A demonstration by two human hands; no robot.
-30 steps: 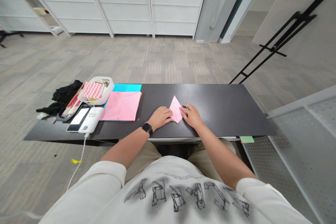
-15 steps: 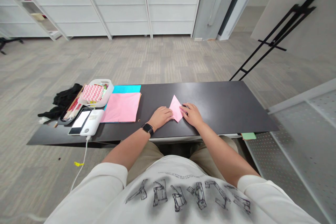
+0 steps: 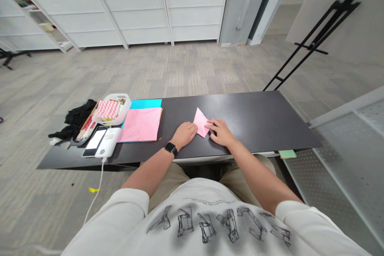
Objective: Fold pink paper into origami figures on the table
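Note:
A small folded piece of pink paper point(image 3: 200, 122), kite-shaped with one point away from me, lies on the dark table. At its left edge, my left hand point(image 3: 185, 133) has its fingers close together, holding the paper against the tabletop; the fingertips and thumb are partly hidden. My right hand point(image 3: 221, 131) rests at the right corner with its index finger stretched onto the paper. Its thumb is apart from the fingers, and a dark gap shows between them.
Left of my hands are a stack of pink sheets point(image 3: 142, 124) over a blue sheet point(image 3: 147, 104), a white power bank point(image 3: 108, 142) with a cable, a phone point(image 3: 95, 141), a white basket point(image 3: 124, 110) and black cloth point(image 3: 78, 114). A green paper point(image 3: 287, 154) sticks out below the table's front edge.
The right index finger has shifted slightly on the paper, and the thumb has spread away from it. The paper's tip has turned a little leftward. My left hand stays at its edge.

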